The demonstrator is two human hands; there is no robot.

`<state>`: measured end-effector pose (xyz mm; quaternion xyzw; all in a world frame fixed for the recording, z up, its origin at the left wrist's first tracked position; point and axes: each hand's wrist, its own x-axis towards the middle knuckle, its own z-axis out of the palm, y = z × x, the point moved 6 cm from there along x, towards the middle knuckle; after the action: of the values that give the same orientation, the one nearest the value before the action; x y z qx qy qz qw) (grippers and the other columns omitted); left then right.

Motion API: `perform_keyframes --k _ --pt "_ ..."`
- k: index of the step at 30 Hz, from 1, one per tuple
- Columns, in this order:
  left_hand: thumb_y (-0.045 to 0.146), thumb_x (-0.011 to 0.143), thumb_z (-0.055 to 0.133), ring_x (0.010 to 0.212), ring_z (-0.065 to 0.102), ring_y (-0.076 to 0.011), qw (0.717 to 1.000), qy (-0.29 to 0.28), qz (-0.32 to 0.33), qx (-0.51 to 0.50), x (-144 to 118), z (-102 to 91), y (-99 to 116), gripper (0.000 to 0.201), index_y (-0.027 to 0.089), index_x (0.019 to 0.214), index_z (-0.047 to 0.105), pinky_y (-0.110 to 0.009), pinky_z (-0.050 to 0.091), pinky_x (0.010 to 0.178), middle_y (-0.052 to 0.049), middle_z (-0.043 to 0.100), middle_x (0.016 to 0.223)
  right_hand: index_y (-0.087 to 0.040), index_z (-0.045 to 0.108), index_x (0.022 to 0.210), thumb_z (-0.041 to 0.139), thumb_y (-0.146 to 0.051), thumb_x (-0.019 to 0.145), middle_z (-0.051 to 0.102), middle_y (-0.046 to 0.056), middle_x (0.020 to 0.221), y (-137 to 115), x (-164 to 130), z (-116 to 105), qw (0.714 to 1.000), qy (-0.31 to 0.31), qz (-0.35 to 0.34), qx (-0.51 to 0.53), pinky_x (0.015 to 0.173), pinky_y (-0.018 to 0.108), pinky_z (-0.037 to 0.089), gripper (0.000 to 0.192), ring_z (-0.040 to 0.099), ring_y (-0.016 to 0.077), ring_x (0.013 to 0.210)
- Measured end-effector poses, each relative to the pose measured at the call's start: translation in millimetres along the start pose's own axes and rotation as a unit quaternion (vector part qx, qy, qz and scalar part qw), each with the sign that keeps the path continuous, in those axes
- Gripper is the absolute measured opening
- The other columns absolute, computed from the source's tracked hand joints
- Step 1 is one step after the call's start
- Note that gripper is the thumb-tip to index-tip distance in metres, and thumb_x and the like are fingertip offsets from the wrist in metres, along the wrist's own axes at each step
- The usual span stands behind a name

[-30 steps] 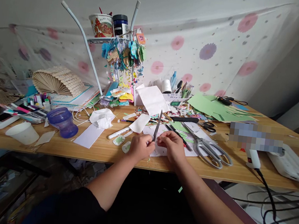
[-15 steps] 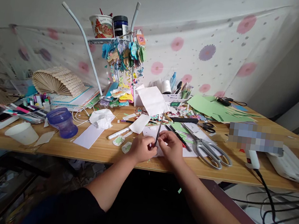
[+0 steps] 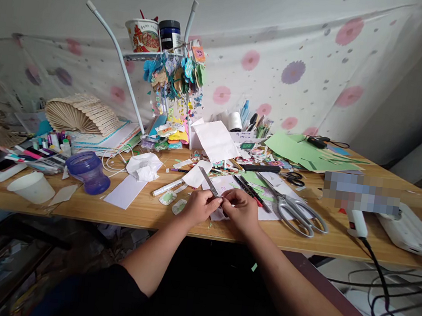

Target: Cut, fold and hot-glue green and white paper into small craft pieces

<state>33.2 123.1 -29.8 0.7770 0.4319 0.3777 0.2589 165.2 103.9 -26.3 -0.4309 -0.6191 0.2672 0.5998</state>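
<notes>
Since a second ago, the thin blade (image 3: 208, 181) has tipped from upright to slanting up-left, low over the tabletop (image 3: 142, 213). Left hand (image 3: 198, 206) pinches its lower end; right hand (image 3: 241, 209) pinches a white paper piece (image 3: 218, 214) beside it. Large scissors (image 3: 293, 206) lie just right.

A thin metal blade (image 3: 209, 182) with a dull grey sheen lies over matt white paper (image 3: 230, 186) on a smooth, pale wood-grain table (image 3: 142, 213). Nearby, large scissors (image 3: 292, 207) gleam in polished steel, a translucent purple plastic cup (image 3: 88, 171) shines glossy, and crumpled tissue (image 3: 144, 166) looks soft.
</notes>
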Motion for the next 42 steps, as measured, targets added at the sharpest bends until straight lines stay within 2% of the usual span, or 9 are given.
perform_keyframes --k 5,8,11,15,21,26,31,35,42 --pt "0.031 0.078 0.050 0.044 0.047 -0.0092 0.992 -0.016 -0.075 -0.098 -1 5.6 -10 0.024 0.016 0.059 0.053 -0.021 0.034 0.046 0.003 0.052 0.047 -0.019 0.050 0.053 0.066 -0.020 0.061 0.062 0.001 0.064 13 0 2 0.986 0.012 0.096 0.138 0.048 0.024 0.041 0.017 0.052 0.0114 0.051" --pt "0.034 0.077 0.051 0.041 0.044 -0.0082 0.985 -0.014 -0.106 -0.131 0 6.2 -12 0.025 0.017 0.059 0.052 -0.021 0.034 0.045 0.005 0.050 0.044 -0.018 0.052 0.052 0.069 -0.019 0.061 0.063 0.001 0.064 17 1 2 0.975 0.022 0.107 0.194 0.050 0.023 0.041 0.019 0.053 0.0111 0.054" --pt "0.034 0.076 0.051 0.040 0.043 -0.0077 0.984 -0.010 -0.116 -0.137 0 3.8 -13 0.024 0.017 0.059 0.053 -0.021 0.033 0.044 0.005 0.049 0.043 -0.018 0.059 0.060 0.069 -0.026 0.067 0.063 0.001 0.065 19 2 3 0.971 -0.016 0.106 0.212 0.055 0.025 0.045 0.015 0.055 0.0119 0.057" --pt "0.032 0.075 0.050 0.041 0.042 -0.0079 0.986 -0.010 -0.110 -0.124 1 0.6 -12 0.022 0.017 0.059 0.052 -0.021 0.032 0.045 0.005 0.048 0.044 -0.020 0.067 0.084 0.065 -0.036 0.074 0.065 0.004 0.079 13 4 1 0.989 -0.037 0.065 0.125 0.065 0.030 0.050 0.019 0.060 0.0160 0.070" --pt "0.027 0.070 0.053 0.045 0.034 -0.0068 0.998 0.031 -0.045 0.012 3 -5.0 2 0.026 0.016 0.048 0.044 -0.022 0.024 0.046 0.006 0.038 0.044 -0.020 0.063 0.071 0.060 -0.029 0.077 0.060 0.005 0.076 -5 5 6 0.998 -0.024 -0.037 -0.039 0.056 0.029 0.051 0.011 0.058 0.0179 0.070" --pt "0.024 0.071 0.051 0.046 0.033 -0.0075 0.999 0.034 -0.024 0.026 2 -4.4 9 0.027 0.016 0.047 0.042 -0.023 0.022 0.047 0.005 0.036 0.043 -0.022 0.054 0.067 0.054 -0.020 0.076 0.056 0.002 0.068 -13 2 6 0.990 0.007 -0.086 -0.112 0.060 0.029 0.046 0.010 0.053 0.0161 0.065" --pt "0.025 0.074 0.050 0.046 0.040 -0.0086 0.997 0.015 -0.055 -0.045 0 -3.1 4 0.027 0.017 0.049 0.046 -0.022 0.029 0.048 0.004 0.045 0.043 -0.020 0.052 0.067 0.056 -0.028 0.075 0.054 0.000 0.063 3 3 1 0.999 0.023 0.024 -0.016 0.056 0.026 0.042 0.011 0.050 0.0141 0.059" --pt "0.030 0.075 0.052 0.042 0.041 -0.0075 0.982 -0.029 -0.095 -0.159 -1 3.6 -3 0.025 0.017 0.054 0.047 -0.020 0.033 0.046 0.005 0.048 0.044 -0.019 0.053 0.067 0.058 -0.028 0.072 0.052 -0.003 0.056 19 1 3 0.983 0.024 0.133 0.121 0.050 0.024 0.037 0.012 0.046 0.0111 0.051" --pt "0.035 0.075 0.055 0.039 0.042 -0.0063 0.970 -0.049 -0.105 -0.213 -2 6.0 -7 0.024 0.016 0.062 0.051 -0.019 0.033 0.042 0.005 0.049 0.046 -0.017 0.061 0.067 0.065 -0.036 0.069 0.056 -0.001 0.060 25 3 5 0.948 -0.003 0.182 0.261 0.053 0.024 0.039 0.019 0.048 0.0114 0.054"
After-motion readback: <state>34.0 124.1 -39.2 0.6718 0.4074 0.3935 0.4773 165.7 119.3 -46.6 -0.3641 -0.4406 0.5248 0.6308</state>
